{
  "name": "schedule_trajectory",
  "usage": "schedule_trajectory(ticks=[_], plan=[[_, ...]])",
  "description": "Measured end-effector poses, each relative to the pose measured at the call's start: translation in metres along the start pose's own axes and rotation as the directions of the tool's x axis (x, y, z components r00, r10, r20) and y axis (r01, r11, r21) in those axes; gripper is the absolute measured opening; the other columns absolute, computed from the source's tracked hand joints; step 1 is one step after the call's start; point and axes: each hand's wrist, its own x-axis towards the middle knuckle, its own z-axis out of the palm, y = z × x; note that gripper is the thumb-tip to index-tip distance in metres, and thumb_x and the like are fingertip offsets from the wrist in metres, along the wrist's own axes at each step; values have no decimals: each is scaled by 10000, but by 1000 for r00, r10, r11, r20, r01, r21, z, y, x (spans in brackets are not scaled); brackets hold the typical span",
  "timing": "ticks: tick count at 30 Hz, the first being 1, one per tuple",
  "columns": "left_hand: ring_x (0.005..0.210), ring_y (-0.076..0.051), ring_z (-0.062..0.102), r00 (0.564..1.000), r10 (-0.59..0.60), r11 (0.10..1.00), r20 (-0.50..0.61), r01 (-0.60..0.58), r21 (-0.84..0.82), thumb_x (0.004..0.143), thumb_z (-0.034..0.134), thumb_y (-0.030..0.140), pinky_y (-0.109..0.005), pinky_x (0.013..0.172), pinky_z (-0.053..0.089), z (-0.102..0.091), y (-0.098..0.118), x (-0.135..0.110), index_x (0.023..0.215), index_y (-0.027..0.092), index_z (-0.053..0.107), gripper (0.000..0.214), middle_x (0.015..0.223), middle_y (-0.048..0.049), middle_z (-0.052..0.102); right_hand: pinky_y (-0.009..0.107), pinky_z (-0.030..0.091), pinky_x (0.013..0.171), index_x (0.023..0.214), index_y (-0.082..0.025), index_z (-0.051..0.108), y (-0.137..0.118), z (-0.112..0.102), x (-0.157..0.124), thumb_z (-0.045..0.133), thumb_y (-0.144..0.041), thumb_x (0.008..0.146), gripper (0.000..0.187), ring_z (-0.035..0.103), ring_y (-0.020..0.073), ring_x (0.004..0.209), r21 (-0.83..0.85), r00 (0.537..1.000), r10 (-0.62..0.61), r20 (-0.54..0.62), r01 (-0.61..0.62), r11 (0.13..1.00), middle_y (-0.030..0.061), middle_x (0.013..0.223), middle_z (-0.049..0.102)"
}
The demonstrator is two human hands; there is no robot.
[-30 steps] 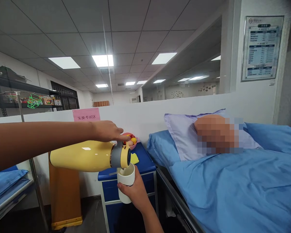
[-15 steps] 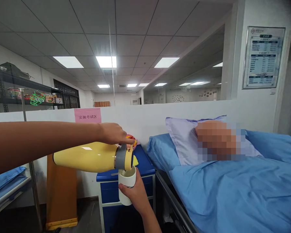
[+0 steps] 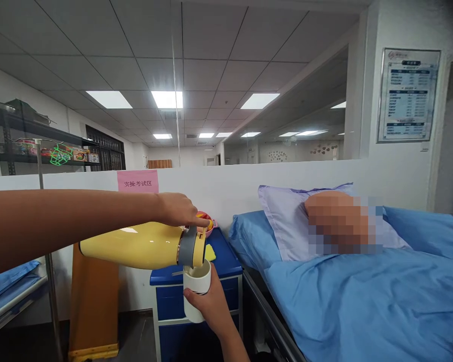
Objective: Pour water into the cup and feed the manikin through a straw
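Left hand grips the yellow vacuum flask, tipped almost horizontal; right hand clasps the white cup at the spout's 6 o'clock (mouth directly beneath the outlet).

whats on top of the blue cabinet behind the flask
A pink bowl of red and yellow pieces sits at the back of the blue cabinet, a flat yellow item before it. The left hand and yellow flask hide much of the bowl and part of the top.

Bright even light from ceiling panels, sharp focus, wide-angle bending at edges.
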Motion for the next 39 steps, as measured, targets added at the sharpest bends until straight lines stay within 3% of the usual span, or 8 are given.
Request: schedule_trajectory(ticks=[9,18,26,31,34,36,37,39], plan=[[563,-162,528,999,-24,994,-31,21,-109,882,551,159,-279,515,296,1,1,6,1296,386,492,477,759,-22,672,335,484,720,1130,-200,559,5,-1,0,798,-396,625,593,602,220,803,-9,1000,-12,6,12,1000,39,930,683],[576,-191,543,1000,19,1000,12,-20,10,911,500,174,-296,482,257,-3,2,11,1381,377,416,519,812,-66,695,317,472,707,1087,-194,559,4,-2,-2,777,-332,636,520,568,195,768,-5,1000,-22,-4,22,1000,24,885,668],[585,-193,549,999,34,999,36,-35,8,910,494,161,-293,498,282,-3,3,14,1414,387,379,564,809,-63,692,324,468,721,1112,-200,550,1,0,-1,775,-328,635,543,578,203,789,18,1000,-17,11,16,1000,29,916,675],[624,-168,571,999,20,992,-25,-23,-122,857,555,116,-265,542,330,5,-3,15,1360,414,442,596,839,-33,696,325,479,736,1136,-197,554,7,0,0,773,-307,621,570,588,205,802,25,1000,18,0,-18,1000,24,917,679],[709,-175,608,995,-91,968,-36,80,-236,870,502,123,-255,596,379,25,-20,8,1408,377,413,602,932,-53,708,347,489,788,1145,-190,556,18,-4,-2,774,-288,606,590,610,217,832,10,996,70,-52,-69,998,34,948,692],[786,-195,637,954,-294,899,-66,253,-357,883,434,146,-264,650,422,52,-34,0,1439,342,389,591,1028,-72,709,366,490,833,1142,-189,560,29,-9,-3,770,-286,603,587,626,231,865,3,992,88,-87,-88,996,44,971,703],[826,-207,649,900,-426,830,-92,348,-436,883,405,159,-275,680,443,70,-41,-4,1443,340,387,588,1088,-69,704,369,493,841,1141,-189,561,35,-11,-3,770,-291,602,587,632,236,870,7,990,96,-102,-96,995,47,972,707],[833,-225,661,730,-675,636,-109,501,-587,856,413,197,-293,688,469,112,-52,-10,1413,335,433,574,1045,-38,722,367,504,834,1148,-192,558,47,-18,-1,769,-303,601,597,644,239,865,29,984,115,-135,-113,993,51,976,713]])
